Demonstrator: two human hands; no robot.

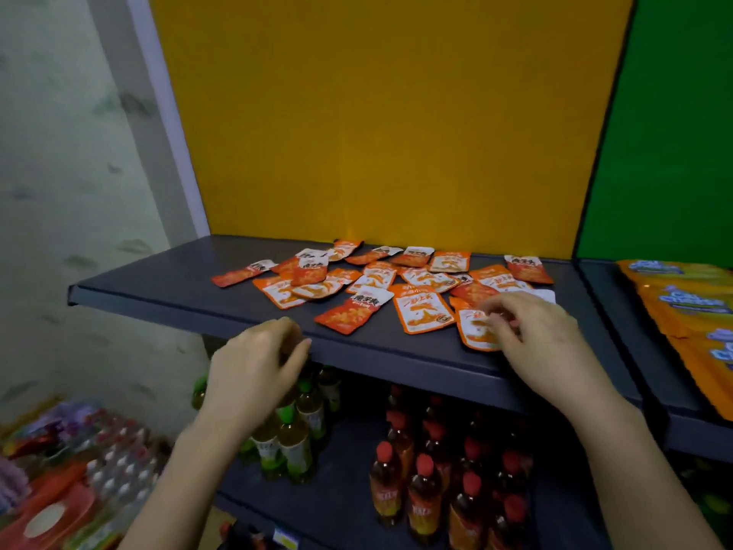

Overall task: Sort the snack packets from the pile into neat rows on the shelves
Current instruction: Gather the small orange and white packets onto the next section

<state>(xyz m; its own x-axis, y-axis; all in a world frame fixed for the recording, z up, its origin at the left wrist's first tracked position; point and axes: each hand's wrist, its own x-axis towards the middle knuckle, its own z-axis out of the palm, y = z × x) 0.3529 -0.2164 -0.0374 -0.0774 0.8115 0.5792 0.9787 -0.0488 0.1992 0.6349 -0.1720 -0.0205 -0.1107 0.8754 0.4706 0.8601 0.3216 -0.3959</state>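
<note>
Several small orange-and-white snack packets (380, 277) lie scattered in a loose pile on a dark grey shelf (166, 279), in front of a yellow back panel. My right hand (535, 331) rests on the pile's right front end, fingers curled onto one orange packet (474, 331) near the shelf's front edge. My left hand (258, 363) hovers at the shelf's front lip, left of the pile, fingers loosely curled with nothing in them. The left part of the shelf is bare.
Below, a lower shelf holds green-capped tea bottles (293, 442) and red-capped bottles (424, 490). Large orange snack bags (690, 311) lie on the neighbouring shelf at right, before a green panel (674, 133). Mixed packaged goods (59, 482) sit at lower left by a pale wall.
</note>
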